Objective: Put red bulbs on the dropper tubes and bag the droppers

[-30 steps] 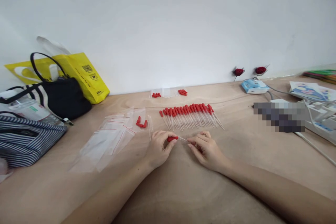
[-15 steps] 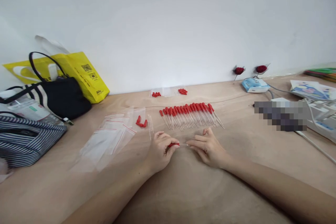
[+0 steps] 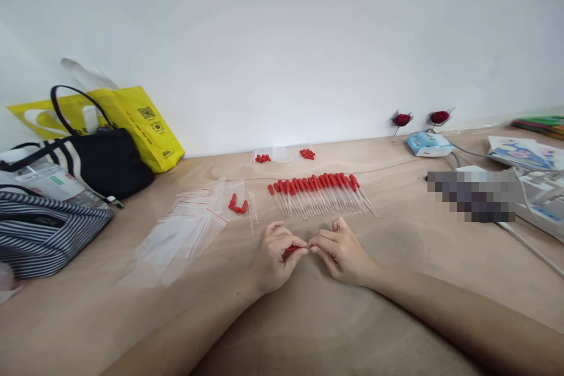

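Note:
My left hand (image 3: pixel 278 257) pinches a red rubber dropper bulb (image 3: pixel 291 249) between thumb and forefinger, most of it covered by the fingers. Opposite it, my right hand (image 3: pixel 337 251) grips a thin clear dropper tube (image 3: pixel 308 247), of which only a sliver shows where the fingertips nearly meet. Just beyond both hands lies a row of several droppers (image 3: pixel 324 194), red bulbs away from me and clear tips toward me. Left of the row are a few loose tubes (image 3: pixel 252 211) and loose red bulbs (image 3: pixel 238 208).
Flat clear zip bags (image 3: pixel 185 235) are spread on the wooden table to the left. More red bulbs (image 3: pixel 307 154) lie on plastic near the wall. Bags, including a yellow bag (image 3: pixel 150 129), crowd the far left. A tissue pack (image 3: pixel 428 144) and a white cable (image 3: pixel 533 247) lie right.
My hands have come closer together, the right one moving left toward the bulb. The length of tube showing between them has shrunk to almost nothing.

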Action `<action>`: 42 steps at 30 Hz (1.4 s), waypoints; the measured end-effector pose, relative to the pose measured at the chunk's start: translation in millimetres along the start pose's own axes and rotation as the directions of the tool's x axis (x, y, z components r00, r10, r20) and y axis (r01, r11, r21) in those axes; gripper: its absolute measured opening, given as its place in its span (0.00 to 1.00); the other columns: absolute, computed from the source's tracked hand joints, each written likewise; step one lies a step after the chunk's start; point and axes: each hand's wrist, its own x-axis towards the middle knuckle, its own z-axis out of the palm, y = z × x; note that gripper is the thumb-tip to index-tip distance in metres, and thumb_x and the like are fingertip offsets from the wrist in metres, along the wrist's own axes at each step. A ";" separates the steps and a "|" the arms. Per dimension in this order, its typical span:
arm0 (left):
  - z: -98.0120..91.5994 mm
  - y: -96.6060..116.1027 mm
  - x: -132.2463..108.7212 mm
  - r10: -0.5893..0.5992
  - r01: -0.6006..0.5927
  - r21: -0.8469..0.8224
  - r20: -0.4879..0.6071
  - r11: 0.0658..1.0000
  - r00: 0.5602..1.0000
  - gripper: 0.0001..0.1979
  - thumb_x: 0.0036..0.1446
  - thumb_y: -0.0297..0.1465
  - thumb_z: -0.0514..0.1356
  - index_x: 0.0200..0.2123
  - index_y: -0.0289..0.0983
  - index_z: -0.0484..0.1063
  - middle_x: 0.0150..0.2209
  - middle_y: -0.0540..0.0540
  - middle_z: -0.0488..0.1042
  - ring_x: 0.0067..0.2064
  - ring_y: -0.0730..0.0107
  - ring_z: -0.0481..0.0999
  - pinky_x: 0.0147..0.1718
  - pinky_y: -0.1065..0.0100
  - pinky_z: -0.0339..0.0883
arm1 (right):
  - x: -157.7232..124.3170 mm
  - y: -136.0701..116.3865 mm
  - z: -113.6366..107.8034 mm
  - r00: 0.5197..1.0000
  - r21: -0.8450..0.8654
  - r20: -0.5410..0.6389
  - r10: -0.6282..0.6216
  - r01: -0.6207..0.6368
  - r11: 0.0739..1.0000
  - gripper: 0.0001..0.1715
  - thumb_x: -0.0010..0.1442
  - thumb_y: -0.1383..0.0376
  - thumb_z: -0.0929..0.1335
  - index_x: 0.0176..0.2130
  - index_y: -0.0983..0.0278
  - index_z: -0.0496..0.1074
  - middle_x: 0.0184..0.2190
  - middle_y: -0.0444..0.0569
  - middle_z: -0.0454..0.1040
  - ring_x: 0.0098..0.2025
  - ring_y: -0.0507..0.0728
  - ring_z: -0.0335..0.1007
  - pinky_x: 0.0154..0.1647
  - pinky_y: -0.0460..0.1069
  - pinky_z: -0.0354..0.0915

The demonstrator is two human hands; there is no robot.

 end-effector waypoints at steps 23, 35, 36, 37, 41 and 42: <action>-8.8 -1.2 -3.1 -0.188 0.189 -0.075 0.026 0.979 0.982 0.06 0.53 0.32 0.55 0.28 0.38 0.69 0.27 0.51 0.75 0.30 0.71 0.73 0.49 0.56 0.52 | -1.8 3.6 -3.6 0.996 -0.010 -0.072 0.048 -0.049 0.999 0.12 0.59 0.68 0.58 0.32 0.64 0.69 0.23 0.43 0.71 0.23 0.49 0.58 0.33 0.50 0.44; -10.7 -0.8 -0.5 -0.191 0.192 -0.071 0.031 0.979 0.981 0.04 0.52 0.31 0.56 0.29 0.38 0.70 0.28 0.50 0.74 0.32 0.69 0.73 0.47 0.57 0.57 | 0.5 3.7 -2.3 0.996 0.019 -0.038 0.077 -0.076 0.997 0.13 0.60 0.68 0.58 0.34 0.64 0.70 0.25 0.45 0.72 0.25 0.49 0.59 0.33 0.50 0.45; -12.3 -2.9 0.4 -0.208 0.211 -0.096 0.038 0.973 0.977 0.04 0.52 0.31 0.56 0.30 0.38 0.71 0.29 0.49 0.74 0.33 0.69 0.73 0.45 0.59 0.60 | 1.0 4.2 -2.9 0.996 0.035 -0.021 0.087 -0.086 0.996 0.13 0.60 0.67 0.58 0.35 0.64 0.70 0.26 0.45 0.72 0.25 0.50 0.60 0.33 0.50 0.46; -13.8 -5.3 1.2 -0.237 0.241 -0.136 0.043 0.961 0.970 0.05 0.53 0.31 0.56 0.31 0.38 0.71 0.30 0.49 0.74 0.34 0.69 0.73 0.41 0.62 0.63 | 1.5 4.6 -3.4 0.995 0.051 -0.007 0.097 -0.096 0.994 0.12 0.60 0.67 0.58 0.36 0.64 0.70 0.28 0.46 0.73 0.27 0.50 0.62 0.33 0.50 0.46; -12.3 -9.5 3.7 -0.428 0.394 -0.404 0.007 0.825 0.904 0.08 0.53 0.33 0.57 0.36 0.37 0.68 0.31 0.49 0.72 0.35 0.71 0.73 0.36 0.68 0.67 | 2.0 4.3 -2.7 0.989 0.098 0.005 0.148 -0.148 0.984 0.13 0.60 0.67 0.59 0.42 0.63 0.69 0.30 0.47 0.73 0.29 0.51 0.64 0.34 0.49 0.48; -9.9 -7.9 4.4 -0.477 0.414 -0.480 -0.010 0.774 0.879 0.10 0.52 0.33 0.57 0.38 0.37 0.66 0.31 0.50 0.72 0.35 0.71 0.73 0.36 0.69 0.67 | 1.7 3.3 -1.8 0.986 0.110 0.001 0.164 -0.163 0.980 0.13 0.60 0.67 0.60 0.43 0.63 0.68 0.28 0.46 0.73 0.28 0.50 0.64 0.34 0.49 0.49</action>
